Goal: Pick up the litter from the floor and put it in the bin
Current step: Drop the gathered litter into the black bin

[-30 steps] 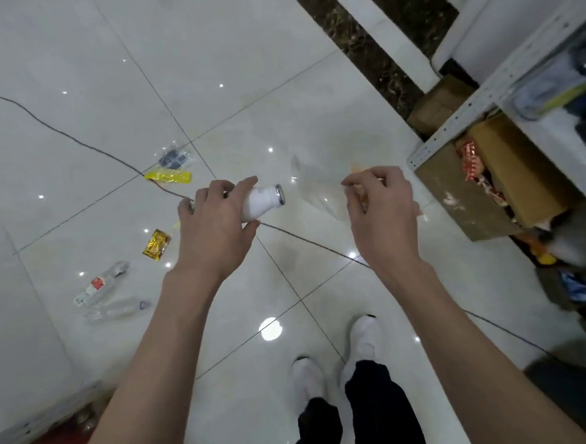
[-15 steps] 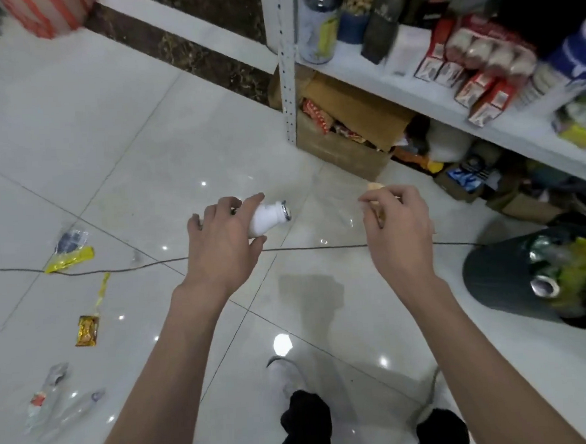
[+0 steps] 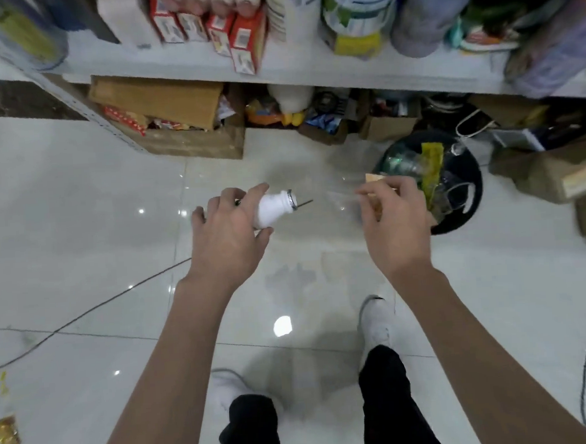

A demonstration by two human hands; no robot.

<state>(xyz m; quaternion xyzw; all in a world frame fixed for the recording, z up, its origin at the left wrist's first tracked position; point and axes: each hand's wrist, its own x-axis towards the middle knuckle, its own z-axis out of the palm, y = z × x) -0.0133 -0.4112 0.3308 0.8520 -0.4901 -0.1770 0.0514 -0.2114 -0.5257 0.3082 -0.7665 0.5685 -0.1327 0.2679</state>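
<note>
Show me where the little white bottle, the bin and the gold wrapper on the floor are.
white bottle [image 3: 273, 209], head view, on its white body just below the neck.
bin [image 3: 472, 180], head view, on the dark rim at its right side.
gold wrapper [image 3: 4, 434], head view, on the middle of the crumpled foil.

We see a glossy tiled floor [image 3: 78, 217], a smooth white plastic bottle [image 3: 272, 211], a clear film wrapper [image 3: 343, 198] and matt cardboard boxes [image 3: 189, 125]

Glossy white tile floor [image 3: 78, 207] w/ a thin cable [image 3: 84, 311] across it. Black bin [image 3: 469, 211] stands just beyond the right fingers [image 3: 379, 190]. Gold wrapper [image 3: 4, 435] lies well left of, nearer than, the left fingers [image 3: 235, 198].
</note>
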